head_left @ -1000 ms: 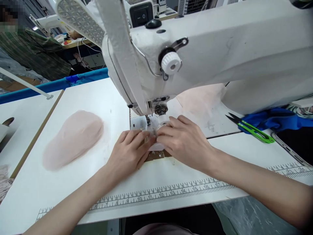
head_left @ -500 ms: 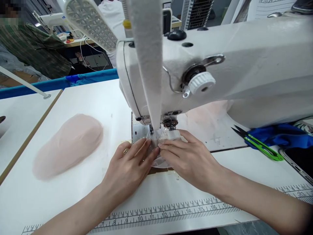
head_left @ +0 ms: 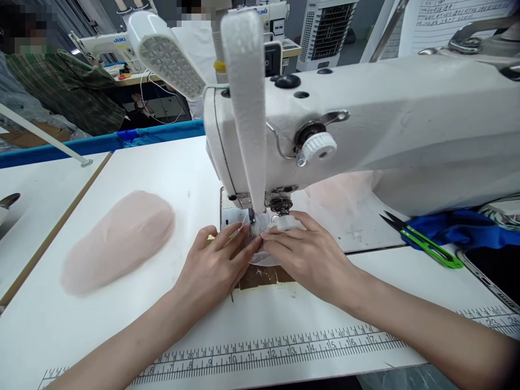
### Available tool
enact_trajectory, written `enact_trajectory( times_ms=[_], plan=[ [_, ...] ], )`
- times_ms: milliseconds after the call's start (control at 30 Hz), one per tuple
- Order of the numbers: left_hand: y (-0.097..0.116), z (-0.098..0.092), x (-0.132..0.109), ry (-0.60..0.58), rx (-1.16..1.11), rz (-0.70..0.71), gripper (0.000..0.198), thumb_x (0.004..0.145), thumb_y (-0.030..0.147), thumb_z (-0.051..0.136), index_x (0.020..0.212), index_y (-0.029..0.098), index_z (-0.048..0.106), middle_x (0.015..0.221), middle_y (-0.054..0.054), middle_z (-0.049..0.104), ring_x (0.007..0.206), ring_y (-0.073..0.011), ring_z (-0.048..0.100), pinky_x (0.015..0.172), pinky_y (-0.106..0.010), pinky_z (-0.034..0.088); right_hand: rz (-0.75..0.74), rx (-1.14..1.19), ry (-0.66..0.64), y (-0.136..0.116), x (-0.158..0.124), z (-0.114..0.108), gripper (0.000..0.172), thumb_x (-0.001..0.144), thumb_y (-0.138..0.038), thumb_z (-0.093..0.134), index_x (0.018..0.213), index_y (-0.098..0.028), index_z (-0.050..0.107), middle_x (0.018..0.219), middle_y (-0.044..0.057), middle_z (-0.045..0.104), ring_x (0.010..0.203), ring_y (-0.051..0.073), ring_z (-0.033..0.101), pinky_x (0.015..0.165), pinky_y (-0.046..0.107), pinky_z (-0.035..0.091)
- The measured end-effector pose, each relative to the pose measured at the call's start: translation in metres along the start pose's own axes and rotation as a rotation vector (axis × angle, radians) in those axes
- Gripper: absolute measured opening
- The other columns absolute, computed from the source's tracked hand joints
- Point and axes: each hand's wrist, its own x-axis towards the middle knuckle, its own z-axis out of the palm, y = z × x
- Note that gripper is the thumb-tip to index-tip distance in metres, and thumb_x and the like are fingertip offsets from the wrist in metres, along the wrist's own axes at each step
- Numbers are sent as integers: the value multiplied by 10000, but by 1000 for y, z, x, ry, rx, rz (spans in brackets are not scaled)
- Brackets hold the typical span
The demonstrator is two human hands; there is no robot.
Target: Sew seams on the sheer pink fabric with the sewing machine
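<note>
- Sheer whitish piece point(head_left: 264, 262), on the machine bed at the presser foot point(head_left: 252, 216), between the fingertips of both hands; most of its outline hidden under fingers; see-through, slightly glossy, its near edge a pale curve against a brown strip point(head_left: 262, 277)
- Left hand point(head_left: 215, 262), palm down, fingers bent, tips at the piece's left side; whether pinching or only pressing, cannot tell
- Right hand point(head_left: 306, 249), fingers close together, tips at the right side, near the left hand's; its hold likewise cannot be told
- White upright bar point(head_left: 247, 108), in the foreground, concealing part of the needle area
- Sewing machine point(head_left: 365, 119), white, cut off at right
- Pale pink fabric point(head_left: 122, 244), sheer, blurred outline, lying left of the hands
- Second pink piece point(head_left: 341, 192), partly hidden by the machine arm
- Green-handled snips point(head_left: 433, 246), black blades, beside blue cloth point(head_left: 467, 227)
- Dark metal-rimmed object point(head_left: 493, 265), cut off at the right edge
- Ruler markings point(head_left: 244, 355), along the near table edge, partly covered by the forearms point(head_left: 134, 336)
- Co-worker in plaid shirt point(head_left: 69, 92), far left
</note>
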Motion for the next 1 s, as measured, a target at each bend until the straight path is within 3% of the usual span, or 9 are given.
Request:
enact_trajectory(
  times_ms=[167,400,700,1000],
  plan=[
    [-9,6,2,-12,-13,4,273,940,182,494,1178,200,627,1171,-92,683,1150,-244,578,820,-396,364,-7,-44,33,5,3,6,289,835,44,466,803,-167,661,860,9,745,766,138,640,998,358,374],
    [-15,9,4,-16,-36,-28,275,921,184,520,1168,230,633,1210,-76,664,1197,-260,546,842,-413,364,2,-77,52,11,6,10,311,812,56,441,848,-149,673,633,-4,684,784,152,638,973,349,385],
    [-2,3,-4,74,-53,-21,252,913,132,522,1118,185,658,1118,-36,710,1083,-224,625,837,-402,360,-45,-51,82,6,2,7,264,858,7,497,919,-146,704,917,32,751,763,137,654,986,373,396],
    [-6,4,-1,62,-82,-15,281,919,124,487,1132,187,657,1127,-57,703,1113,-244,621,854,-417,359,-48,-64,71,5,3,6,260,848,16,509,907,-138,710,941,46,751,766,139,664,982,371,405]
  ],
)
